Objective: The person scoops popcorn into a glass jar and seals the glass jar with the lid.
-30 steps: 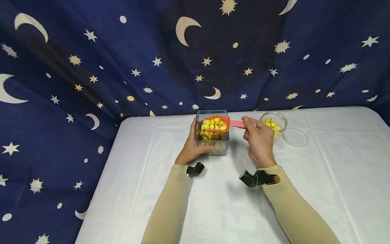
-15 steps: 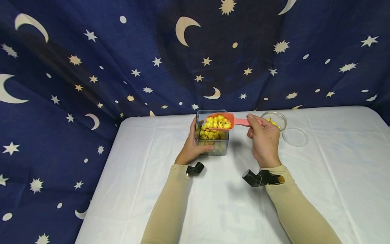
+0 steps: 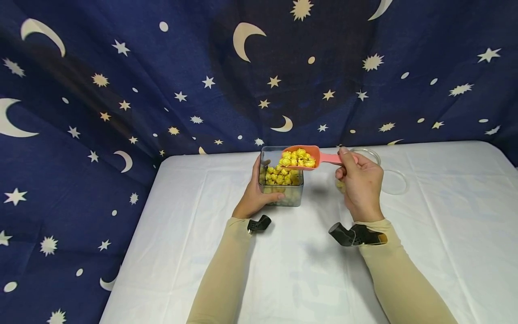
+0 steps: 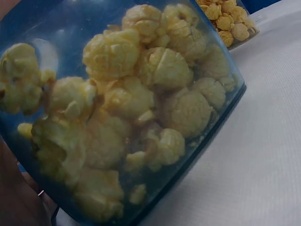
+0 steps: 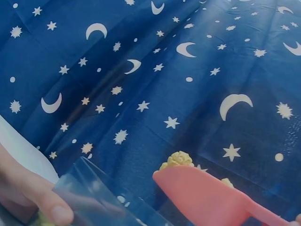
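My left hand grips a clear square container from its left side, thumb across the front. Yellow popcorn fills its lower part; the left wrist view shows the popcorn through the wall. My right hand holds a pink scoop by its handle. The scoop, heaped with popcorn, is over the container's right rim, and in the right wrist view the scoop looks level. Behind the right hand stands a round clear jar, mostly hidden.
A clear round lid lies flat on the white table, right of the jar. A dark blue curtain with moons and stars hangs behind the table's far edge. In the left wrist view, more popcorn shows in the jar.
The right hand has lifted the loaded scoop and drawn it to the right, from over the container's middle to its right rim. The left hand and container stay put.
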Demonstrator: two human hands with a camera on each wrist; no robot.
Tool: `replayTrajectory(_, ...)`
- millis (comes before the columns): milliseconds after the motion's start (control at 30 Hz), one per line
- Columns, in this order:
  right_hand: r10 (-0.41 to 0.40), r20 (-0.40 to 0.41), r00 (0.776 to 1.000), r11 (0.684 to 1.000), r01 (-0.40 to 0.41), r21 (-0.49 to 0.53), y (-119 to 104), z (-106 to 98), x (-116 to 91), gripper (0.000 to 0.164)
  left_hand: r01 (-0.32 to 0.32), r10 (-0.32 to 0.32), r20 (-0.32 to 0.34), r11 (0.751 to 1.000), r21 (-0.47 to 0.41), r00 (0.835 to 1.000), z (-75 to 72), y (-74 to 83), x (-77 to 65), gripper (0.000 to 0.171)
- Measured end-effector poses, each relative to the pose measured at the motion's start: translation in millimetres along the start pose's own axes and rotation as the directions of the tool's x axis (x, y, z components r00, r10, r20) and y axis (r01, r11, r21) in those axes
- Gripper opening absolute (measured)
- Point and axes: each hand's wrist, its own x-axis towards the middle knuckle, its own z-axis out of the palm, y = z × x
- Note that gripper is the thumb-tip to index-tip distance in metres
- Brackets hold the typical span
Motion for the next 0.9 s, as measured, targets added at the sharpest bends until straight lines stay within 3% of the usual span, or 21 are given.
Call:
replayTrajectory(433, -0.018, -0.046, 0.999, 1.000, 0.019, 0.020, -17.7, -13.7, 9.4, 0.020, 0.033, -0.032, 0.024, 0.999, -0.012, 0.999, -1.3, 1.0, 1.9, 0.126)
replayTrajectory(900, 0.021, -0.044, 0.999, 0.998, -0.018, 0.068, -37.3, -37.0, 23.7, 0.018, -0.013, 0.013, 0.000, 1.000, -0.017, 1.000, 0.0, -2.2, 0.4, 0.124)
